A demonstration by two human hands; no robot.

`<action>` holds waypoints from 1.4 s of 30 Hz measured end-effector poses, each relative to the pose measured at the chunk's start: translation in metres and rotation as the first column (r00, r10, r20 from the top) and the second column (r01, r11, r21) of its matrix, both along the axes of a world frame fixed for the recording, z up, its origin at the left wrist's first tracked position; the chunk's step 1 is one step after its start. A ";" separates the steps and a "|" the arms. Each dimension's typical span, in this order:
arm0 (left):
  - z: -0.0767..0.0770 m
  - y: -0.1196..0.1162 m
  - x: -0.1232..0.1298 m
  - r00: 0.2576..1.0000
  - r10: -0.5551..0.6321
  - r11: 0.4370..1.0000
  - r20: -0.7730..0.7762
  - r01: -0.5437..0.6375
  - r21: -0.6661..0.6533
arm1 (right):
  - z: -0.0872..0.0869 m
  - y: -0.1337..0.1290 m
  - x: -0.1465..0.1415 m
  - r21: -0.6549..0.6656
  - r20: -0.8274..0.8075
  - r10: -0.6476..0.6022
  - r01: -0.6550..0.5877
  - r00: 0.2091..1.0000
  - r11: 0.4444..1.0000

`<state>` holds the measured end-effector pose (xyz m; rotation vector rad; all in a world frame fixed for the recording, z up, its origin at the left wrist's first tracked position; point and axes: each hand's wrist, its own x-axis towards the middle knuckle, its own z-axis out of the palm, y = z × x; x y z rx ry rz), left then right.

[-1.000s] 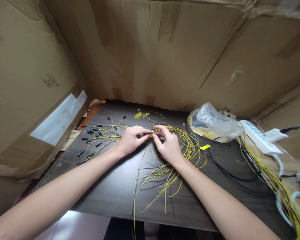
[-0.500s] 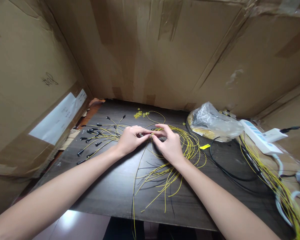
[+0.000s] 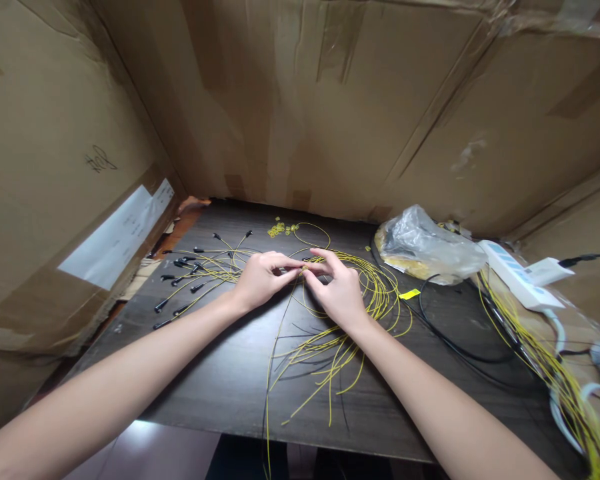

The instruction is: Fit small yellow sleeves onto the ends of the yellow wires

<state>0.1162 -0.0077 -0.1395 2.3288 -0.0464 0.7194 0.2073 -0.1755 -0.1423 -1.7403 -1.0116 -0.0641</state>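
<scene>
My left hand [image 3: 264,279] and my right hand [image 3: 336,287] meet fingertip to fingertip over the middle of the dark table [image 3: 205,380]. Both are closed in a pinch around a small yellow piece [image 3: 305,268] at a thin yellow wire. Coiled yellow wires [image 3: 380,293] lie under and beside my right hand, their loose ends spread toward the front edge. Black connectors [image 3: 197,288] on yellow wires fan out to the left of my left hand. Behind the hands sits a small pile of yellow tags [image 3: 276,229].
A clear plastic bag [image 3: 430,247] lies at the back right, near a white power strip [image 3: 520,277]. Black cable and another yellow wire bundle [image 3: 545,353] run down the right side. Cardboard walls [image 3: 290,100] enclose the back and sides.
</scene>
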 end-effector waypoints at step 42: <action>0.002 -0.006 0.000 0.999 0.025 1.000 -0.024 -0.025 -0.018 | 0.000 0.001 -0.002 0.006 -0.006 0.047 -0.047 0.999 0.999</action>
